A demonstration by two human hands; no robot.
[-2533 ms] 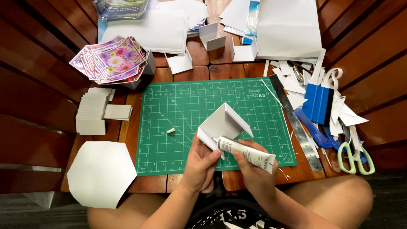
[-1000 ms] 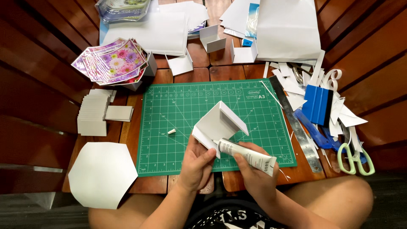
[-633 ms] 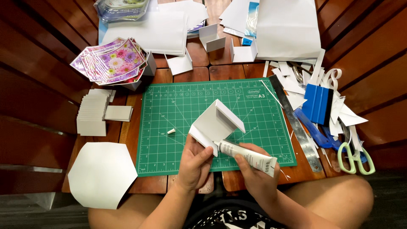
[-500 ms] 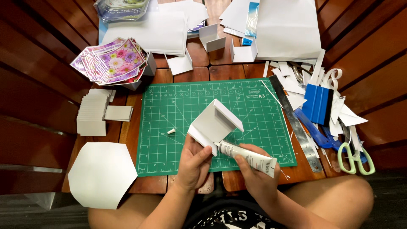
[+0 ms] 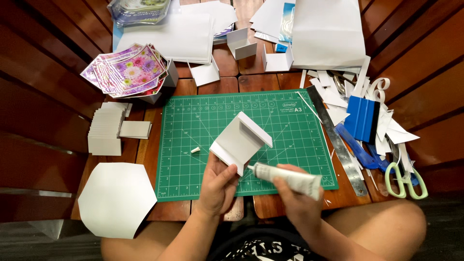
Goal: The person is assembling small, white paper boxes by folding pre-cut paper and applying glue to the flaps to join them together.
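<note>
At frame centre, above the green cutting mat (image 5: 193, 121), the left hand (image 5: 217, 186) pinches a folded white cardboard piece (image 5: 239, 140); the right hand (image 5: 299, 200) grips a white glue tube (image 5: 287, 175), nozzle at its edge. A thin, steady bead looks best.

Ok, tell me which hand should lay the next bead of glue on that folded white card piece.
Right. The right hand already grips the glue tube, its nozzle at the edge of the folded white card piece. The left hand holds that piece up over the green cutting mat, so it is better kept steadying.
</note>
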